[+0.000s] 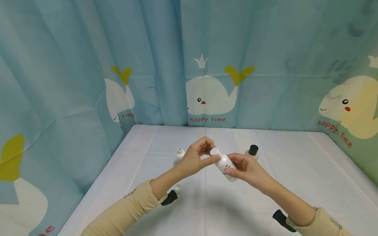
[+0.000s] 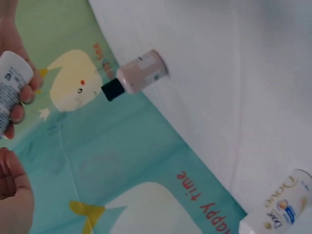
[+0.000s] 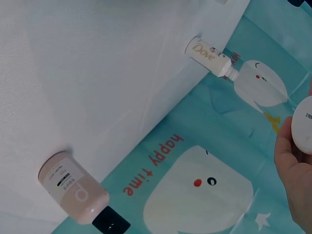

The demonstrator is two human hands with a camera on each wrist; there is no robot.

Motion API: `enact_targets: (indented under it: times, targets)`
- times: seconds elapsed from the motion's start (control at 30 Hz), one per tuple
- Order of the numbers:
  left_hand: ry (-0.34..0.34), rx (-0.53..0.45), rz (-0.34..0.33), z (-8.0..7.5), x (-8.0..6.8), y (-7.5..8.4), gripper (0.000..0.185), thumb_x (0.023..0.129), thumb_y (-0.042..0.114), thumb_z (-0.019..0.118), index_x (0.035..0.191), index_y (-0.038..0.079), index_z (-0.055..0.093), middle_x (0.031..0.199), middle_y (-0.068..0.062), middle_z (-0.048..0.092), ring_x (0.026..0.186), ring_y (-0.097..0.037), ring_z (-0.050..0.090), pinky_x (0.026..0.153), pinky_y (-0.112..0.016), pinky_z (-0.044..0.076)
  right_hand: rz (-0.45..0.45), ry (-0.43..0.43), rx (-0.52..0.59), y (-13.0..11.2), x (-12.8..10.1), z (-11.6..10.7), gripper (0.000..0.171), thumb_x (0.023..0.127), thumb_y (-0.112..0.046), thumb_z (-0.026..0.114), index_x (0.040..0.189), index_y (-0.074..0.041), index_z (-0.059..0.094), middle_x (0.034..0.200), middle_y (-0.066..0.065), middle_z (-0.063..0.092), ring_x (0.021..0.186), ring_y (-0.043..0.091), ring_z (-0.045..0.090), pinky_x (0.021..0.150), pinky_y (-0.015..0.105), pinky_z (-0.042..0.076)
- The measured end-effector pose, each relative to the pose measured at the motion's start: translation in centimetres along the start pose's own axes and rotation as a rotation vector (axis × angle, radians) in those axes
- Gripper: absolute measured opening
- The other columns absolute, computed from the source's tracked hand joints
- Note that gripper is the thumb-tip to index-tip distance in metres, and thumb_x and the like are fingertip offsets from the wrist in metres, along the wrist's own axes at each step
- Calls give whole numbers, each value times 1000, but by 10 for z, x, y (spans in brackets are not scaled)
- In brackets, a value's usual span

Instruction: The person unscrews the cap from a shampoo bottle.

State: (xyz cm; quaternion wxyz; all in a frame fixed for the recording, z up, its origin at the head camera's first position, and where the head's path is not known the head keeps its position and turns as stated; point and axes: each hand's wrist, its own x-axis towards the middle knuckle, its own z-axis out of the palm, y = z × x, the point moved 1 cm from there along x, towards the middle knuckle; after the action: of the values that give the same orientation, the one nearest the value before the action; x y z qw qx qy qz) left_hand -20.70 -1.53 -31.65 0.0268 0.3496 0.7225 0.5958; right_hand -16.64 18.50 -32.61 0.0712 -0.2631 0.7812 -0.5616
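Observation:
Above the table, my right hand [image 1: 248,170] grips a white bottle [image 1: 225,165] with a small printed label, its body tilted up to the left. My left hand [image 1: 196,155] is at the bottle's upper end and pinches the white cap [image 1: 215,151], thumb in front and fingers behind. Part of the bottle's back label shows in the left wrist view. Only the bottle's round base [image 3: 303,124] appears beside the right hand in the right wrist view.
An uncapped white Dove bottle [image 1: 179,154] stands left of the hands. A pale pink bottle with a black cap [image 1: 253,150] stands at the right. A small round white cap [image 1: 177,188] lies near the left forearm. Blue whale-print curtain [image 1: 165,65] borders the white table [image 1: 159,137].

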Motion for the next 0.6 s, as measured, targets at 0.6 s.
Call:
enact_targets:
  times: [0.6]
  targets:
    - [-49,-118,-42,-4,-3,-4,43,93,17,57,133,3,49,128,-21,55,113,-23,56,92,-30,52,71,58,5,4,-1,2,41,91,-15,62,122,10,52,110,20,62,89,6,65,78,23,55]
